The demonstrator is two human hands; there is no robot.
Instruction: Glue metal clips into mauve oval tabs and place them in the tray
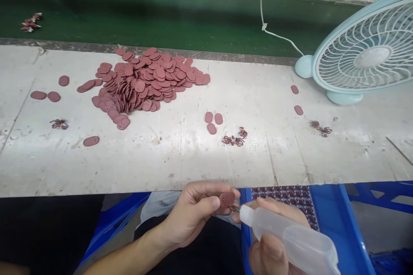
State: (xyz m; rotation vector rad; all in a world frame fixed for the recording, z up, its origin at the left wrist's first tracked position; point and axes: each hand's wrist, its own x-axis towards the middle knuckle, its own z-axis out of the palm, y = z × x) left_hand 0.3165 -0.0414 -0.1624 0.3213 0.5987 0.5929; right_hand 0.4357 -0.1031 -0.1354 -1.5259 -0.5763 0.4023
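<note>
Between the thumb and fingers of my left hand (pixel 193 212) is a small reddish-brown oval disc (pixel 227 199) with tiny holes, held just past the table's front edge. My right hand (pixel 274 245) is wrapped round a translucent white squeeze bottle (pixel 293 236), tilted with its narrow dark tip pointing at the disc. The tip reaches the disc's lower right side; whether it touches cannot be made out. A large heap of the same discs (pixel 151 75) lies on the table, with three loose ones (pixel 211 128) nearer to my hands.
Small dark-red tangled pieces (pixel 233 140) lie on the white table (pixel 200 163). A light-blue fan (pixel 371 56) stands at the right, its white cable (pixel 280 38) crossing the green strip (pixel 193 17) behind. Below my right hand is a blue crate (pixel 342 219) holding rows of dark-red pieces.
</note>
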